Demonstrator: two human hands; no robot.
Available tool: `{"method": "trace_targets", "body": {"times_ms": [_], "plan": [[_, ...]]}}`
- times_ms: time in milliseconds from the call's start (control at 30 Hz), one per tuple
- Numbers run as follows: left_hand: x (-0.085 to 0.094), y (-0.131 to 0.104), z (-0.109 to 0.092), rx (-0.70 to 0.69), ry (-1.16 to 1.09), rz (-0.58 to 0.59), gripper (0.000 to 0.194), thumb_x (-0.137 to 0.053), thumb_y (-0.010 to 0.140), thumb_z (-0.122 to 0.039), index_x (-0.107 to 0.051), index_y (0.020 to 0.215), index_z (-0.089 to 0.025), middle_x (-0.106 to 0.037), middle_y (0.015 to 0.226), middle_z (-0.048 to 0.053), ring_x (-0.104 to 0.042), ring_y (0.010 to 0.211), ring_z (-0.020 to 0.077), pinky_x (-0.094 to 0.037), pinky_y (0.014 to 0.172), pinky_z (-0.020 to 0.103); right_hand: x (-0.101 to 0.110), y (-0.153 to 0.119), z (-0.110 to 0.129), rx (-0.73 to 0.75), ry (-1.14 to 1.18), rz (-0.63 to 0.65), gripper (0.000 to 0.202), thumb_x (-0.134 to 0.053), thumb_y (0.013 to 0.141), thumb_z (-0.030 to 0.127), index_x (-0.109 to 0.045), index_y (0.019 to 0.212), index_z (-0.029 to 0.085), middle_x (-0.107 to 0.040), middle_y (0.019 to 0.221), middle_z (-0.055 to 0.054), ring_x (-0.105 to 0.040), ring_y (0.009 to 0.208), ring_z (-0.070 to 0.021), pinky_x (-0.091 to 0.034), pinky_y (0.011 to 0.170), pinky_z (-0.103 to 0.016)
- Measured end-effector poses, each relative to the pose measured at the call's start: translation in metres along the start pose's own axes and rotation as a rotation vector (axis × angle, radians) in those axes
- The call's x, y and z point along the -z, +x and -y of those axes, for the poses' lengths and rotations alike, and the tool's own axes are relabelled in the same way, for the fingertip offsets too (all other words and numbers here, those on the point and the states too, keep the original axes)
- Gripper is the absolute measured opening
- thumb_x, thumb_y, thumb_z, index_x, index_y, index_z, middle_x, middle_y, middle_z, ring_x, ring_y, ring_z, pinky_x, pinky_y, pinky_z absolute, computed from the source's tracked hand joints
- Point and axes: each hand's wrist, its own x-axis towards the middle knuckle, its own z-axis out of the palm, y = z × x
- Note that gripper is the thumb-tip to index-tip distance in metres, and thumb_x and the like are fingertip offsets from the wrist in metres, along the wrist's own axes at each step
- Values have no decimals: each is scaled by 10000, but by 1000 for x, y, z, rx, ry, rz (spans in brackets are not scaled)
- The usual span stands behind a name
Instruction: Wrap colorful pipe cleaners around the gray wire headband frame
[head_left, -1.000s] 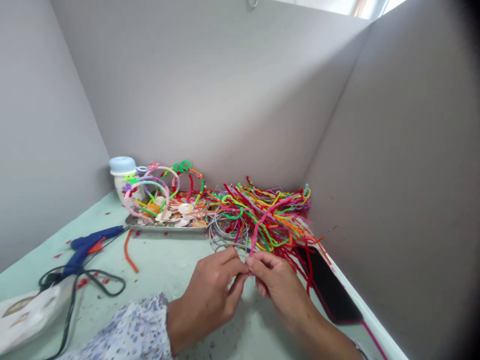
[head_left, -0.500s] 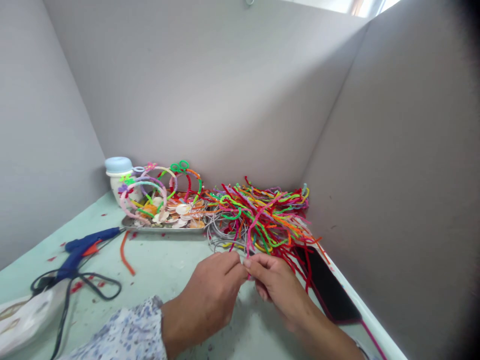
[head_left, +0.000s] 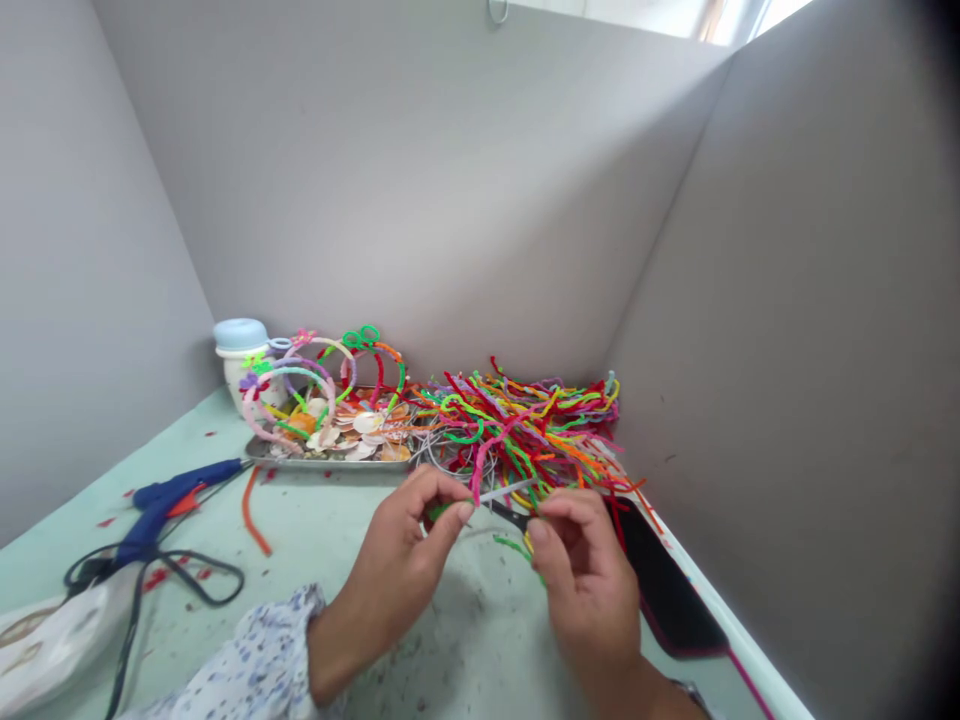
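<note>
My left hand [head_left: 416, 545] is closed, thumb and forefinger pinching the lower end of a pink pipe cleaner [head_left: 479, 470]. A bit of green shows between its fingers. My right hand [head_left: 589, 560] has curled fingers at the dark handle end of what looks like scissors [head_left: 510, 515]. A thin silver blade stretches beside the dark part, close to the pink stem; whether it touches is unclear. A short green pipe cleaner piece [head_left: 514, 545] shows just below the scissors, by my right fingers. The fingers hide the rest of the handle.
A heap of colourful pipe cleaners [head_left: 547, 420] lies at the back. Left of it, a metal tray [head_left: 337, 464] holds discs and fuzzy headbands [head_left: 326, 345]. A blue glue gun [head_left: 154, 505] with its cord lies left, an orange stem [head_left: 253, 510] nearby. A phone [head_left: 667, 580] lies right.
My hands have moved apart from their joint grip on the pink pipe cleaner. Scissors and a green piece now show between them. My right hand has shifted right.
</note>
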Motion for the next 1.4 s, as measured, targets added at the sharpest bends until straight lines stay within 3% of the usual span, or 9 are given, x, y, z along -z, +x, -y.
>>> {"method": "trace_targets", "body": {"times_ms": [67, 133, 233, 333, 467, 567, 767, 967, 1400], "plan": [[-1, -1, -1, 25, -64, -1, 122, -535, 889, -272, -615, 860, -185, -612, 818, 19, -556, 805, 167, -420, 747, 278, -3, -4, 1, -87, 68, 136, 142, -593, 857, 332, -627, 862, 194, -574, 807, -33, -540, 629, -136, -448, 550, -244], [-4, -4, -1, 46, -117, 31, 130, -534, 886, -274, -618, 849, -181, -614, 807, 20, -557, 793, 168, -426, 740, 282, -7, -5, 2, -280, 201, 214, 203, -591, 859, 374, -639, 919, 185, -576, 728, -18, -521, 571, -125, -420, 502, -231], [-10, -10, -3, 84, -227, 95, 115, -540, 880, -263, -609, 852, -175, -628, 812, 24, -570, 787, 166, -439, 734, 283, -11, -5, 2, -476, 436, 231, 286, -630, 832, 403, -631, 1026, 193, -560, 631, 13, -478, 525, -112, -384, 474, -215], [-14, -14, -5, 107, -358, 163, 110, -530, 887, -258, -590, 855, -172, -637, 784, 20, -589, 764, 161, -462, 733, 284, -11, -5, 1, -521, 549, 233, 287, -691, 781, 399, -650, 980, 196, -555, 594, 25, -471, 517, -104, -379, 476, -208], [-14, -15, -10, 89, -456, 214, 126, -507, 903, -251, -582, 843, -171, -649, 761, 13, -611, 755, 154, -478, 744, 278, -11, -4, 3, -486, 482, 207, 270, -715, 742, 419, -680, 861, 179, -522, 530, 35, -454, 471, -98, -352, 435, -201], [-12, -15, -12, 82, -391, 180, 118, -537, 886, -239, -596, 817, -164, -649, 756, 10, -599, 743, 143, -463, 720, 249, -11, -4, 6, -438, 338, 182, 238, -704, 746, 408, -690, 791, 174, -536, 531, 24, -463, 460, -104, -372, 439, -217], [-9, -11, -9, 67, -258, 142, 122, -551, 867, -220, -607, 779, -157, -634, 739, 10, -568, 714, 137, -440, 672, 233, -8, -5, 4, -254, 80, 187, 211, -645, 806, 392, -715, 797, 193, -627, 697, -27, -510, 510, -128, -408, 465, -244], [-7, -8, -12, 16, -146, 158, 89, -530, 870, -170, -605, 821, -171, -621, 747, -6, -543, 703, 125, -421, 659, 225, -5, -3, -3, -170, 76, 210, 248, -556, 879, 400, -711, 856, 208, -615, 910, -70, -531, 630, -148, -421, 501, -250], [-9, -12, -9, -50, -14, 216, 89, -519, 864, -142, -591, 837, -187, -601, 724, -24, -514, 652, 110, -394, 615, 209, -2, -4, 6, -116, 23, 251, 286, -467, 934, 355, -624, 753, 199, -534, 742, -26, -496, 685, -170, -390, 614, -282]]}}
